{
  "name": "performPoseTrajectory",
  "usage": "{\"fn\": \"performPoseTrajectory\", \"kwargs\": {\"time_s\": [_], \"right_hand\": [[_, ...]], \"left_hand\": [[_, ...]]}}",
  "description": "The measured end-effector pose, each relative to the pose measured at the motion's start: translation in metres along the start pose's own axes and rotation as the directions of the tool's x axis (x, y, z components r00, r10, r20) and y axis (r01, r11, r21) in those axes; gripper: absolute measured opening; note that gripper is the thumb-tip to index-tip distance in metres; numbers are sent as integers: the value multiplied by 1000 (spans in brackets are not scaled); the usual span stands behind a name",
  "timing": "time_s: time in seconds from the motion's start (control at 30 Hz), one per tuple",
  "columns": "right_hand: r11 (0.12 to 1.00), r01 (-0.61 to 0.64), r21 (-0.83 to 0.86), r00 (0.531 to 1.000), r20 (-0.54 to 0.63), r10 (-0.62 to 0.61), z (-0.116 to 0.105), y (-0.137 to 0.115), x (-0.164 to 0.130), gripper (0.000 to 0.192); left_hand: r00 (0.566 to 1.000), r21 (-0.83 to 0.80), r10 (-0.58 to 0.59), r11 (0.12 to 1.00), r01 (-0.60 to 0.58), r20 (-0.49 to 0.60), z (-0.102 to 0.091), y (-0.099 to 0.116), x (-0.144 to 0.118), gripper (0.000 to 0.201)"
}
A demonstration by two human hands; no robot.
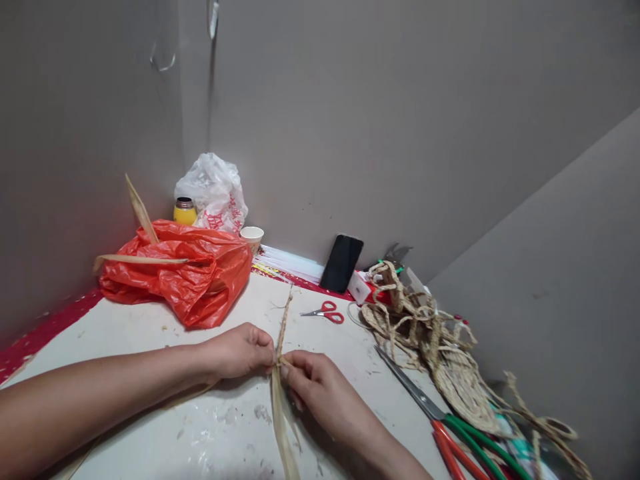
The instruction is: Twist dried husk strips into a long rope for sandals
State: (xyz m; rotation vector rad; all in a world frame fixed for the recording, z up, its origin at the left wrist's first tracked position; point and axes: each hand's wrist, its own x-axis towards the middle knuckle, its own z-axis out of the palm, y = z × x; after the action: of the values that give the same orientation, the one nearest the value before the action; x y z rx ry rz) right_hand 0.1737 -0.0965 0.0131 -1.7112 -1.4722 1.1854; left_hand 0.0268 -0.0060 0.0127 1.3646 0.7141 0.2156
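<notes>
A thin braid of dried plant strips (pixel 284 325) runs away from me along the middle of the white board. My left hand (pixel 245 350) pinches the strips at the braid's near end from the left. From the right, my right hand (pixel 316 383) closes thumb and fingers on the same spot. Below the hands a loose pale strip (pixel 281 423) hangs toward me, and another strip passes under my left forearm. Small scissors with red handles (pixel 332 313) lie just beyond my right hand.
Large shears (pixel 440 417) and a heap of braided cord and woven soles (pixel 450 360) lie at right. A red plastic bag (pixel 195 273) with strips stands left, near a yellow jar (pixel 185 212) and paper cup (pixel 253 237). A phone (pixel 342 263) leans on the wall.
</notes>
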Motion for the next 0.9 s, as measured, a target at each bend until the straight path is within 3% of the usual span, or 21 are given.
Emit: {"fn": "performPoseTrajectory", "kwargs": {"time_s": [0.17, 0.23, 0.33, 0.4, 0.5, 0.57, 0.7, 0.83, 0.9], "right_hand": [[966, 66, -248, 992, -89, -90, -8, 6, -1, 30], [973, 60, -224, 993, -90, -82, -8, 6, -1, 31], [992, -63, 112, 998, 20, 61, 0, 0, -1, 32], [913, -181, 366, 983, 84, 161, 11, -5, -2, 31], [844, -239, 480, 967, 44, 249, 30, -7, -4, 29], [899, -216, 381, 969, -29, 245, 38, -4, -4, 30], [994, -109, -24, 975, -197, 102, 43, 1, -3, 32], [893, -60, -446, 949, -302, -87, 51, -9, -7, 29], [823, -62, -565, 951, -284, -124, 60, -18, -17, 27]], "left_hand": [[995, 112, 96, 989, -95, -4, 1, -9, 2, 19], [994, 152, 108, 983, -105, -11, 0, -11, 3, 20], [989, 162, 144, 977, -139, -17, 1, -12, 3, 19], [987, 135, 155, 980, -149, -37, 2, -13, 3, 16], [993, 17, 114, 993, -114, -35, 4, -14, 2, 13], [996, -54, 81, 995, -82, -26, 4, -16, 2, 12], [996, -58, 43, 997, -47, -73, 0, -17, 2, 9], [999, -81, 28, 996, -29, -18, -3, -16, 1, 16], [999, -87, 44, 995, -45, -14, -4, -15, -1, 16]]}}
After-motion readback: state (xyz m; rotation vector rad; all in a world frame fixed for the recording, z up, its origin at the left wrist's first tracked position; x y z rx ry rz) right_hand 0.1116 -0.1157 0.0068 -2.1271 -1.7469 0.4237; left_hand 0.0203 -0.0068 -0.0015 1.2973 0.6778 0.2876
